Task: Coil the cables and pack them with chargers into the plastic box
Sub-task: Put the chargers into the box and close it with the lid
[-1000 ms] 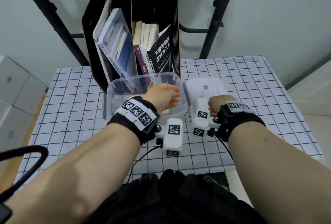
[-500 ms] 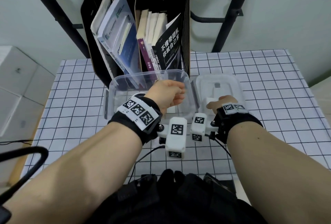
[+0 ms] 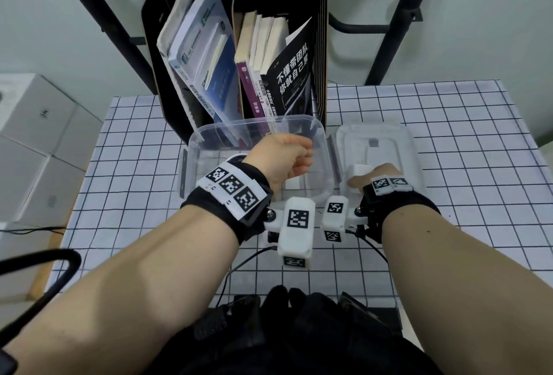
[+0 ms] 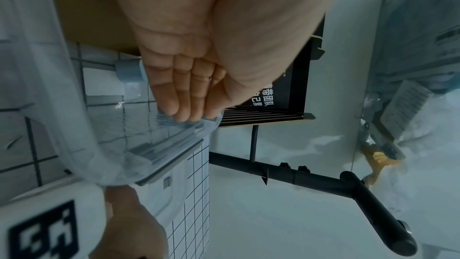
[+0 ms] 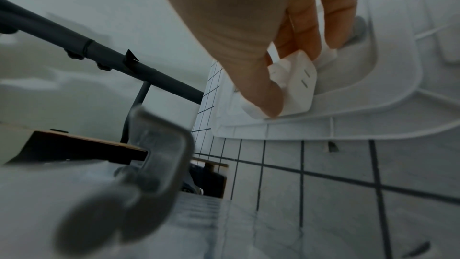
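The left hand [image 3: 279, 154] is reaching into the clear plastic box [image 3: 191, 165], which is sitting on the checkered surface [image 3: 125, 141] just in front of a black book rack [image 3: 318, 54] full of books. In the left wrist view its fingers [image 4: 171, 94] are lying straight and close together, their tips touching the box's transparent wall near the rim; they are holding nothing. A small white object is lying on the box floor just beside this hand (too hidden by the hand and wrist gear to tell what it is).

The right hand [image 3: 375, 175] is resting over the box's lid [image 3: 401, 141], which is lying flat on the surface immediately to the right of the box, its inner side facing up. This hand is pinching a white charger [image 5: 296, 86] between thumb and fingers [image 5: 302, 27]; the charger's face with two short slots is turned toward the wrist camera, and its lower edge is touching the lid's recessed panel.

Both wrists are wearing black straps with white marker blocks. Thin black wires from these blocks are trailing back toward the person's body across the near edge of the surface. Whether any coiled cable is lying inside the box cannot be told from these views.
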